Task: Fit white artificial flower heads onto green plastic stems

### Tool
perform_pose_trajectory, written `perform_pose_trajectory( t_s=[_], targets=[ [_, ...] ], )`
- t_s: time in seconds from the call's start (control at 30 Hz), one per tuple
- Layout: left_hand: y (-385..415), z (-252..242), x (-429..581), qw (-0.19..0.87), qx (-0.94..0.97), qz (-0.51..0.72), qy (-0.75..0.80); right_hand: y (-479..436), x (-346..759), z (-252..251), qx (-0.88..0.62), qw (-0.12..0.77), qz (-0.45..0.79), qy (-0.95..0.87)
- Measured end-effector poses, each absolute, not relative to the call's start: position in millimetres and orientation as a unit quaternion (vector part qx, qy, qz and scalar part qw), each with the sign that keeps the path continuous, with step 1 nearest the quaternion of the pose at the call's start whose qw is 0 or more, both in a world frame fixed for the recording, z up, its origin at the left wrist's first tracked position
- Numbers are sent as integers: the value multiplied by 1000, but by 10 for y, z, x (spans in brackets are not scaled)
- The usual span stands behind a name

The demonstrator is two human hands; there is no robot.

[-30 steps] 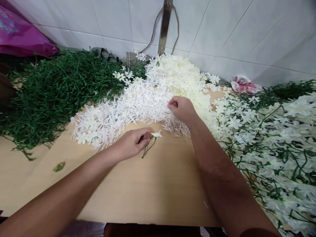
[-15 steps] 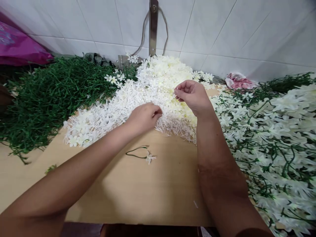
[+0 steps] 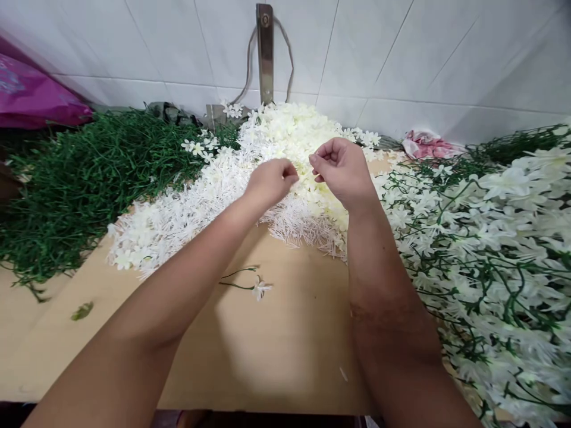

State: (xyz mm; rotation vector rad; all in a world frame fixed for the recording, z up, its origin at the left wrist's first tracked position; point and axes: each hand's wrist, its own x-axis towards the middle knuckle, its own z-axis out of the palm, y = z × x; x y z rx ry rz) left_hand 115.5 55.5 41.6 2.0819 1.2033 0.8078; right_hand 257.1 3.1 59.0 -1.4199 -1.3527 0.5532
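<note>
My left hand (image 3: 273,179) is over the heap of thin white flower pieces (image 3: 187,205), its thumb and fingers pinched together. Close beside it, above the cream-coloured artificial petals (image 3: 289,128), my right hand (image 3: 342,169) is also in a pinch, with fingers curled. Anything between either hand's fingertips is too small to make out. A small gap separates the two hands. On the board in front of them lies a green stem with one white artificial flower (image 3: 259,289), partly hidden by my left forearm.
Green plastic stems (image 3: 89,172) are heaped at the left, near a magenta bag (image 3: 38,95). White flowers on stems (image 3: 486,267) cover the right side. A metal strip (image 3: 265,56) with a cord stands against the tiled wall; a pink-and-white cloth (image 3: 430,144) lies at the back.
My left hand has moved up and away from me, closer to my right hand. The right hand stays in nearly the same place, still pinched. The view has shifted slightly.
</note>
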Motion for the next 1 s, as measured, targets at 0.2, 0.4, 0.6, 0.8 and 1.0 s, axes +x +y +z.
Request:
perform_pose_trajectory(
  t_s=[0.2, 0.4, 0.6, 0.8, 1.0],
  targets=[
    [442, 540, 672, 578, 538, 384, 478, 46, 2203, 548, -530, 521, 269, -612],
    [227, 397, 324, 696, 392, 384, 464, 31, 1795, 339, -490, 494, 283, -660],
    [217, 343, 209, 721, 339, 402, 451, -10, 1729, 209, -502, 480, 257, -672],
    [252, 336, 207, 722, 340, 399, 452, -10, 1743, 197, -519, 471, 208, -683],
    [272, 282, 208, 727, 330, 399, 451, -14, 1740, 220, -523, 460, 201, -689]
  ],
)
